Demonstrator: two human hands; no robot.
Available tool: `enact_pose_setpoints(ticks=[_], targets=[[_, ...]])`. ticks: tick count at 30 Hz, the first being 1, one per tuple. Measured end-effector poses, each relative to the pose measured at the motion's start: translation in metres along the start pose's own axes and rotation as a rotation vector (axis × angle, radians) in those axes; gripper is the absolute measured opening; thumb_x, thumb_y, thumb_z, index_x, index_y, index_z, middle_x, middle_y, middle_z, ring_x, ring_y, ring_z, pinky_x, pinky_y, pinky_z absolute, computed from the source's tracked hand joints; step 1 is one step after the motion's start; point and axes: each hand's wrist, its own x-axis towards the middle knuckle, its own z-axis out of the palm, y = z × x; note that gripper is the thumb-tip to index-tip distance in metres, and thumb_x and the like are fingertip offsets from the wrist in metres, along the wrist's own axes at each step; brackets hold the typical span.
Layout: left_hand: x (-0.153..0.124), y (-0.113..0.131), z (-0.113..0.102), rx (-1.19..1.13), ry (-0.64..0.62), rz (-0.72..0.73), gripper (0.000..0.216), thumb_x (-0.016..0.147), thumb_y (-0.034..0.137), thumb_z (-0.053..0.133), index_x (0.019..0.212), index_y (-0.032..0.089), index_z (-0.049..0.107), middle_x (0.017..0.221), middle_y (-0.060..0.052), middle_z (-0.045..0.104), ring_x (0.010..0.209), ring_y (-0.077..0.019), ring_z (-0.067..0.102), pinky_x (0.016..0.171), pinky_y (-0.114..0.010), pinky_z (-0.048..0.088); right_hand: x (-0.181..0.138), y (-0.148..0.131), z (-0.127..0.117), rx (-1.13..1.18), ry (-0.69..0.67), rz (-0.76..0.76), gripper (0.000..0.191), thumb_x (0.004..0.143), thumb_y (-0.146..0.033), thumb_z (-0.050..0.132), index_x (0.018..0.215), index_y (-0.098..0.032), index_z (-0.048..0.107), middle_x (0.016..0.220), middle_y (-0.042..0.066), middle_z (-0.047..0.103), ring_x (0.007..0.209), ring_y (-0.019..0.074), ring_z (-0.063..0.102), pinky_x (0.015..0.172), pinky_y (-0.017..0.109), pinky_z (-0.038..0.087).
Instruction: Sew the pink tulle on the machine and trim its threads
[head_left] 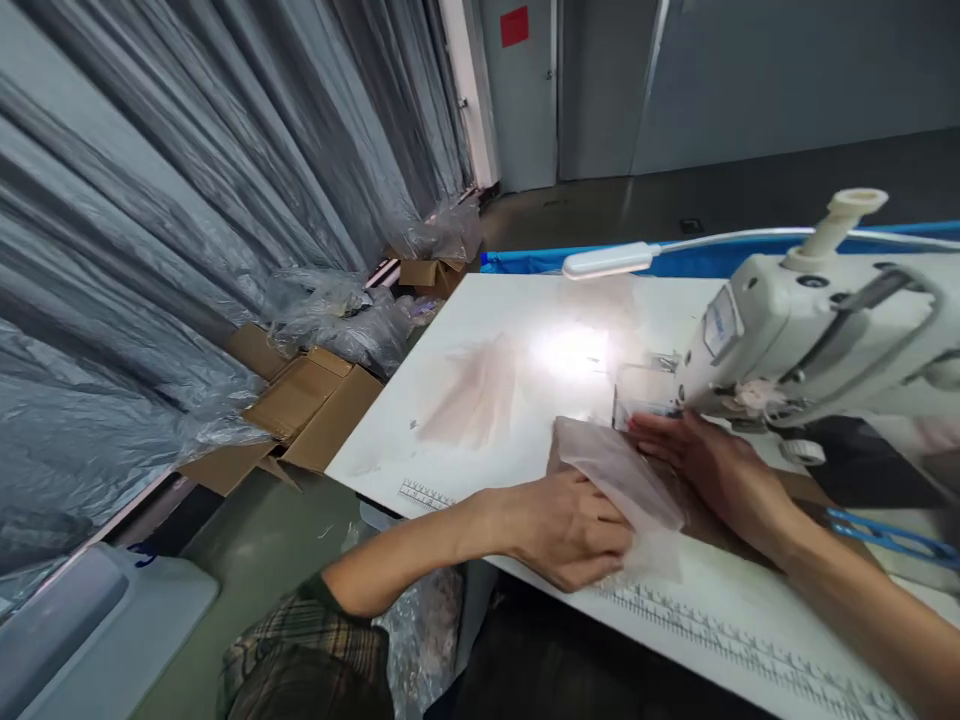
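Observation:
A thin, translucent pinkish piece of fabric (pixel 622 470) lies on the white sewing table (pixel 480 330) in front of the white sewing machine (pixel 825 330). My left hand (pixel 570 525) lies on the near end of the fabric, its fingers curled against the sheer material and pressing it down. My right hand (pixel 712 470) rests flat on the fabric, fingers stretched toward the presser foot (pixel 660 400) under the machine head. A brown layer shows beneath the sheer piece.
A lit gooseneck lamp (pixel 607 260) shines on the table. Another pale fabric piece (pixel 480 390) lies further left. Blue scissors (pixel 892 535) sit at the right. Open cardboard boxes (pixel 300 410) and plastic sheeting (pixel 150 250) fill the floor on the left. Printed rulers (pixel 675 610) run along the table's front edge.

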Motion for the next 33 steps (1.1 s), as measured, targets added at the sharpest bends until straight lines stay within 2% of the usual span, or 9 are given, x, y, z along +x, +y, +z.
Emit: enact_pose_setpoints(ticks=[4,6,10,14,18,21,25,29,33], targets=[[0.009,0.004,0.012,-0.015,-0.047,0.031,0.038,0.087,0.049,0.06,0.068,0.017,0.058,0.076,-0.005,0.064,0.081,-0.0207,0.059,0.086,-0.039,0.044,-0.027,-0.002,-0.032,-0.09,-0.001,-0.036,0.047,0.092,-0.061,0.048,0.106,-0.024,0.073,0.114,0.008,0.072,0.113,0.0293,0.064,0.108,0.05,0.044],[0.018,0.002,0.014,-0.04,-0.029,0.0,0.045,0.091,0.057,0.052,0.085,0.014,0.065,0.083,-0.007,0.066,0.085,-0.0221,0.06,0.09,-0.041,0.042,-0.041,-0.01,-0.037,-0.308,-0.014,-0.115,0.041,0.091,-0.056,0.054,0.108,-0.025,0.073,0.114,0.007,0.072,0.109,0.0289,0.065,0.107,0.049,0.045],[0.041,0.002,0.02,0.051,-0.067,-0.06,0.04,0.099,0.045,0.044,0.122,0.018,0.061,0.102,-0.011,0.066,0.094,-0.0245,0.06,0.09,-0.042,0.043,-0.057,-0.026,-0.029,-0.615,-0.086,-0.251,0.045,0.092,-0.046,0.053,0.127,-0.02,0.065,0.127,0.008,0.065,0.114,0.0297,0.062,0.095,0.042,0.053],[0.051,0.003,0.019,0.004,-0.151,-0.047,0.05,0.09,0.061,0.052,0.109,0.017,0.068,0.111,-0.015,0.063,0.105,-0.0301,0.057,0.093,-0.048,0.047,-0.059,-0.023,-0.027,-0.85,-0.083,-0.334,0.063,0.087,-0.043,0.059,0.141,-0.013,0.051,0.135,0.014,0.059,0.122,0.0319,0.056,0.101,0.043,0.047],[0.04,-0.013,0.001,-0.178,-0.066,-0.054,0.036,0.094,0.041,0.057,0.122,0.019,0.064,0.124,-0.014,0.061,0.112,-0.0244,0.059,0.094,-0.039,0.053,-0.059,-0.016,-0.043,-0.895,0.087,-0.314,0.048,0.089,-0.033,0.05,0.13,-0.01,0.06,0.096,0.012,0.072,0.086,0.0249,0.067,0.077,0.035,0.052],[0.03,-0.034,-0.01,-0.245,0.096,-0.123,0.03,0.097,0.018,0.048,0.124,0.019,0.063,0.124,-0.012,0.063,0.113,-0.0195,0.062,0.093,-0.034,0.055,-0.059,-0.015,-0.056,-0.9,0.126,-0.253,0.04,0.086,-0.026,0.048,0.116,-0.01,0.068,0.067,0.004,0.066,0.058,0.0172,0.057,0.058,0.028,0.044],[0.029,-0.048,-0.007,-0.266,0.1,-0.075,0.041,0.091,0.003,0.042,0.122,0.021,0.064,0.12,-0.008,0.068,0.111,-0.0172,0.065,0.091,-0.033,0.057,-0.062,-0.017,-0.058,-0.893,0.122,-0.214,0.036,0.088,-0.032,0.049,0.107,-0.012,0.072,0.069,0.004,0.065,0.055,0.0153,0.053,0.055,0.027,0.039],[0.04,-0.026,0.005,-0.144,-0.108,0.037,0.031,0.093,0.012,0.053,0.121,0.02,0.063,0.131,-0.009,0.063,0.123,-0.0221,0.059,0.102,-0.038,0.051,-0.066,-0.017,-0.046,-1.107,0.063,-0.233,0.047,0.085,-0.05,0.059,0.113,-0.014,0.068,0.089,0.009,0.067,0.073,0.0226,0.062,0.062,0.03,0.044],[0.048,0.007,0.013,0.281,-0.151,-0.392,0.052,0.088,0.048,0.063,0.119,0.006,0.061,0.11,-0.024,0.067,0.099,-0.0352,0.067,0.077,-0.043,0.056,-0.068,-0.014,-0.042,-1.236,0.007,-0.289,0.058,0.084,-0.049,0.062,0.131,-0.017,0.056,0.116,0.014,0.062,0.086,0.0262,0.064,0.073,0.034,0.049]])
